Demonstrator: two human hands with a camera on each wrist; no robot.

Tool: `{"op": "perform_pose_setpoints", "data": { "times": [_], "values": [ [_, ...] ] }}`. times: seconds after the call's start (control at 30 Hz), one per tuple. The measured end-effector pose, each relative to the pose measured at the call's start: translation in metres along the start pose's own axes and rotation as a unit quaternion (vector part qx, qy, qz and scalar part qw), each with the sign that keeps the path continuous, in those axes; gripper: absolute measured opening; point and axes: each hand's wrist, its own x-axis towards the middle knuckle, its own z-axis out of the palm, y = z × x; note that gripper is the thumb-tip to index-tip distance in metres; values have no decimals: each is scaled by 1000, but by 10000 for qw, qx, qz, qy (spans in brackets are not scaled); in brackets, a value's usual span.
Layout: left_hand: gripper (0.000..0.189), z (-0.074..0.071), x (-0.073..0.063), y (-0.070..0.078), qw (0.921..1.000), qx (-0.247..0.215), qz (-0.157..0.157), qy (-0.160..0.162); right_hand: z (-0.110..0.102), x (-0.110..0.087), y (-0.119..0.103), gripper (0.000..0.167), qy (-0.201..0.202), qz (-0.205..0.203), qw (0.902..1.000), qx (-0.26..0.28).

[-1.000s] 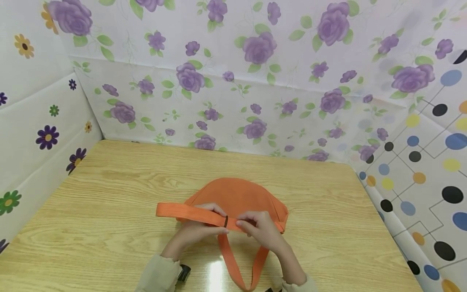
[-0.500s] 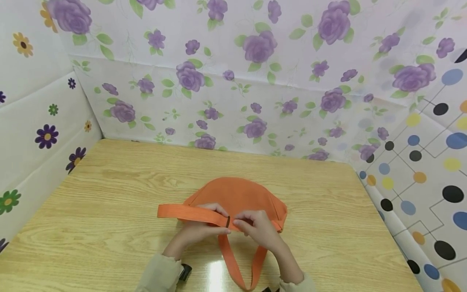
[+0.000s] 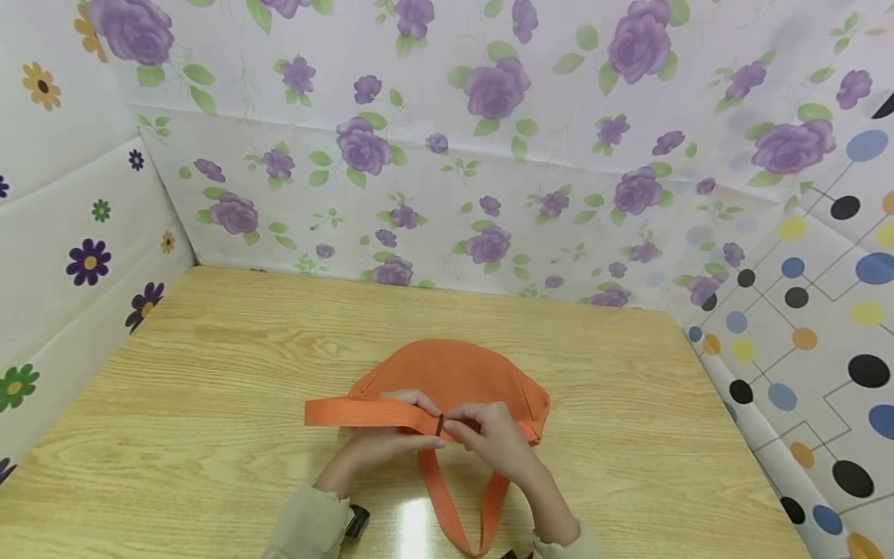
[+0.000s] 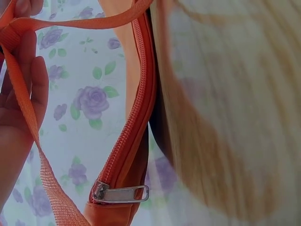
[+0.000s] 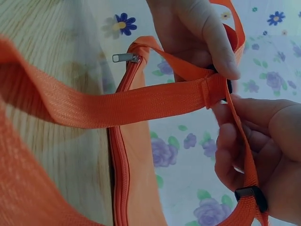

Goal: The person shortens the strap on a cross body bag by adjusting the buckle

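An orange bag (image 3: 454,369) lies on the table, curved side away from me. Its orange strap (image 3: 356,411) is lifted in front of it and loops out to the left. My left hand (image 3: 377,444) holds the strap at a black strap slider (image 3: 440,425), thumb along the near side and fingers behind. Just right of that slider, my right hand (image 3: 492,436) pinches the strap between thumb and fingers. A second black slider (image 5: 251,195) sits lower on the strap, by the right palm in the right wrist view. The bag's zipper (image 4: 124,132) ends at a metal pull (image 4: 123,194).
The wooden table (image 3: 230,349) extends around the bag. Another part of the strap (image 3: 447,512) hangs in a loop toward me. A flower-printed sheet (image 3: 433,194) covers the back, with a dotted sheet (image 3: 810,388) at the right.
The held slider has shifted slightly to the right. My right fingertips have come closer to it, and the left strap loop has sunk a little and moved right.
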Motion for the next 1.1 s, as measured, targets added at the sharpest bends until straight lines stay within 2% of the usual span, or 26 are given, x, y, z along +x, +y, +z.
{"op": "perform_pose_setpoints", "data": {
  "times": [0.1, 0.2, 0.37, 0.57, 0.77, 0.97, 1.1],
  "values": [
    [19, 0, 0, 0, 10000, -53, 41, -8, -1, -1, -2, 11, 92, -84, 9989, -457],
    [19, -1, -1, 1, 9999, -97, -64, 18, -1, -3, -1, 15, 168, -221, 9964, -799],
    [21, -3, -1, 1, 9997, -81, -213, 74, -3, -6, 4, 28, 131, -310, 9948, -963],
    [21, -4, -2, 1, 9996, -149, -219, 91, -5, -9, 5, 32, 151, -519, 9901, -1292],
    [21, -5, -3, 1, 9994, -214, -224, 139, -8, -14, 10, 34, 603, -1177, 9756, -1750],
    [21, -7, -3, 3, 9994, -188, -178, 230, -9, -14, 16, 25, 969, -2066, 9583, -1718],
    [22, -7, -3, 3, 9987, -345, -273, 241, -7, -14, 17, 19, 1161, -2316, 9509, -1692]
  ]
}}
